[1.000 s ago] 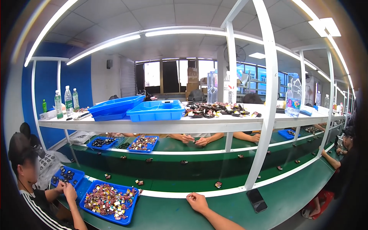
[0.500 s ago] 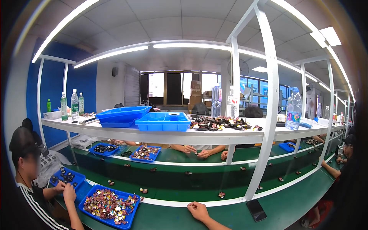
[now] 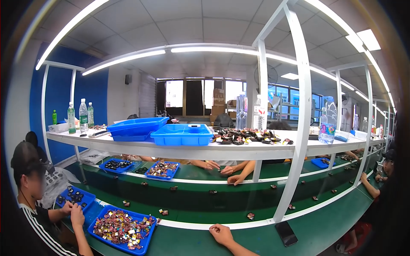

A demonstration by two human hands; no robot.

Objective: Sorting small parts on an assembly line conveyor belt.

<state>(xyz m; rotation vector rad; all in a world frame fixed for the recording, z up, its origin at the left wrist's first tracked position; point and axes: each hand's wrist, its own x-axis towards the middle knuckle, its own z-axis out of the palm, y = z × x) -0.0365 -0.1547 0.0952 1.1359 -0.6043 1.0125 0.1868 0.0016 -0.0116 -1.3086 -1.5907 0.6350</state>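
Note:
My right hand [image 3: 221, 234] rests on the green worktop [image 3: 188, 240], just in front of the white rail [image 3: 192, 225]. Its fingers are loosely curled in, and nothing shows in them. The forearm comes in from the lower edge; my left hand is out of view. To the left of my right hand stands a blue tray [image 3: 147, 243] heaped with small red, yellow and white parts [image 3: 121, 228]. A black phone [image 3: 286, 234] lies flat to its right. Beyond the rail, a small part [image 3: 250, 216] sits on the green conveyor belt [image 3: 192, 217], with several others spread along it.
A white shelf [image 3: 239, 150] on white posts [image 3: 294, 128] spans above the belt, bearing blue trays [image 3: 181, 135], black parts [image 3: 252, 136] and bottles [image 3: 328, 121]. At left, a co-worker's hands [image 3: 74, 211] work beside a blue tray [image 3: 89, 198]. More co-workers' hands [image 3: 211, 165] are across the belt.
The small parts on the belt have shifted slightly to the right. Across the belt, a co-worker's hand has reached left past the shelf post. My right hand stays put.

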